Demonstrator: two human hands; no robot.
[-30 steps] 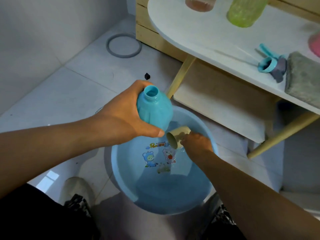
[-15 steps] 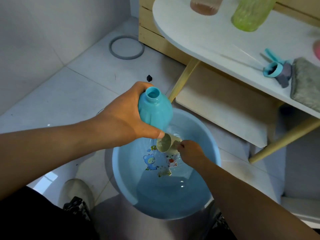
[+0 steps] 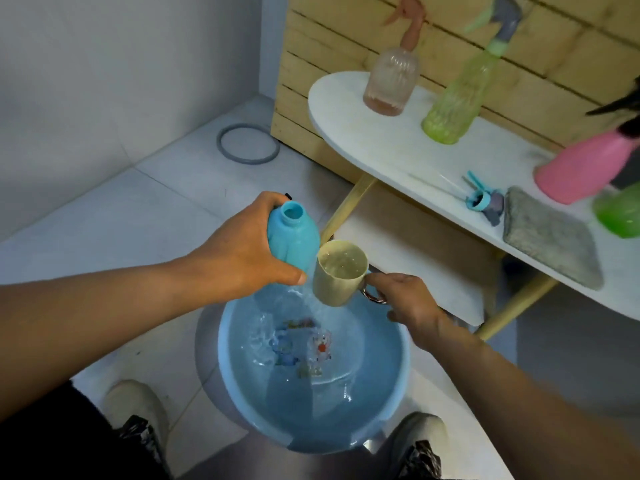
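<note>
The left hand [image 3: 242, 258] grips a light blue plastic bottle with no cap [image 3: 294, 237], its fingers [image 3: 294, 277] curled round the body; the bottle's open neck points up and away from the person. The right hand [image 3: 408, 303] holds a beige plastic cup [image 3: 337, 275] by its handle, fingers closed round the loop. The cup stands nearly upright with water in it, just beside the bottle, and both hang over the far edge of a round blue plastic basin [image 3: 401, 358] on the tiled floor. The basin holds rippled water over a cartoon print on its bottom.

Behind, a white oval counter [image 3: 346, 109] on wooden legs carries a clear pink spray bottle [image 3: 391, 81], a clear green spray bottle [image 3: 453, 102], an opaque pink bottle [image 3: 581, 168], a blue spray head [image 3: 483, 202] and a grey flat pad [image 3: 550, 240]. A grey ring [image 3: 247, 143] lies on the floor near the wooden slat wall. Two shoes show at the bottom, one on each side of the basin.
</note>
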